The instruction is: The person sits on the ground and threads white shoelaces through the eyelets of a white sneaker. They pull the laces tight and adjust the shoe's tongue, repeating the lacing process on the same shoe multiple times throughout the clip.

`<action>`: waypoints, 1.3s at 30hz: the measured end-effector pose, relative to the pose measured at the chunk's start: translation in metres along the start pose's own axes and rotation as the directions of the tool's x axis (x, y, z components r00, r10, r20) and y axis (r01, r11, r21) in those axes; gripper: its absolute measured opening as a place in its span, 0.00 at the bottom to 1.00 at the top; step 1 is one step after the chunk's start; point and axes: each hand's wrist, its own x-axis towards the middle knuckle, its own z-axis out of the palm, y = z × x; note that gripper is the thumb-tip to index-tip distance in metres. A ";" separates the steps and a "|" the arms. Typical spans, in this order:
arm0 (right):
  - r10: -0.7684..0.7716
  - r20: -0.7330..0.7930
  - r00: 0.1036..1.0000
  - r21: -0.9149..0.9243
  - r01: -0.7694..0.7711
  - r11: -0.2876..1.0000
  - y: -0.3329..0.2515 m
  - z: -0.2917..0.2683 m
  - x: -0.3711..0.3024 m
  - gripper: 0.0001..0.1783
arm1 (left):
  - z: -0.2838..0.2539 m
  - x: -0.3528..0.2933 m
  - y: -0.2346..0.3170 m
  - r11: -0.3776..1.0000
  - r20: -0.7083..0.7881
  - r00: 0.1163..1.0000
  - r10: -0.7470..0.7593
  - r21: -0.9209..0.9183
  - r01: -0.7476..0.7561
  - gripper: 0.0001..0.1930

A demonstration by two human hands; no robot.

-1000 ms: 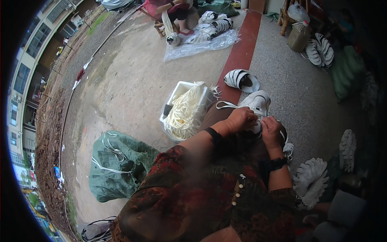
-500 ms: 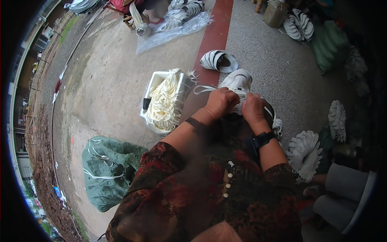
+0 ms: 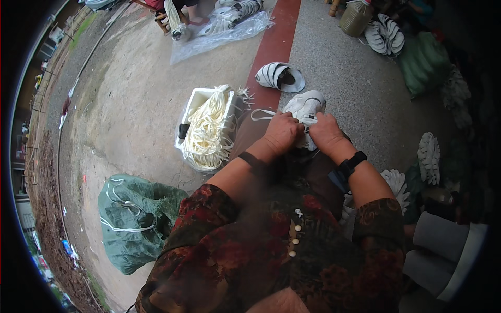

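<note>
Shoe [image 3: 307,108] white, long axis pointing away from wearer; left hand [image 3: 282,133], right hand [image 3: 325,133] fingers gripping it.

The person wears a dark top patterned in deep red, brown and olive blotches, with short sleeves that end above the elbows. A row of 4 small pale buttons [image 3: 294,234] runs down the front placket. On the right wrist sits a black wristwatch [image 3: 351,162] with a broad black strap. The left wrist carries a thin dark band [image 3: 249,158]. Both forearms are bare below the sleeves.
</note>
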 end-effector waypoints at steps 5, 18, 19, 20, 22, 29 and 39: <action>0.018 -0.225 0.974 0.423 0.081 0.902 -0.005 -0.012 -0.017 0.03 | 0.008 -0.001 0.002 0.998 0.019 1.000 -0.025 -0.060 0.026 0.03; 0.650 -0.009 0.760 0.996 -0.052 0.075 -0.032 -0.010 -0.039 0.04 | -0.018 0.011 0.025 0.987 0.257 0.956 -0.143 0.107 0.119 0.07; 0.677 0.036 0.735 0.996 -0.079 0.033 -0.029 -0.007 -0.044 0.04 | -0.018 0.011 0.030 0.981 0.260 0.949 -0.181 0.117 0.155 0.07; 0.698 0.059 0.713 0.998 -0.053 -0.030 -0.027 -0.002 -0.048 0.04 | -0.018 0.013 0.033 0.974 0.263 0.940 -0.218 0.125 0.190 0.07; 0.717 0.112 0.688 0.990 -0.014 -0.141 -0.025 0.007 -0.058 0.05 | -0.016 0.014 0.038 0.963 0.288 0.923 -0.255 0.163 0.215 0.07; 0.816 0.202 0.542 0.961 0.050 -0.271 -0.028 0.030 -0.076 0.05 | 0.003 0.011 0.016 0.994 0.191 0.978 -0.088 -0.041 0.097 0.04; 0.770 0.182 0.611 0.923 0.163 -0.348 -0.029 0.034 -0.077 0.06 | 0.023 0.008 0.005 0.992 0.017 0.999 -0.049 -0.120 0.050 0.02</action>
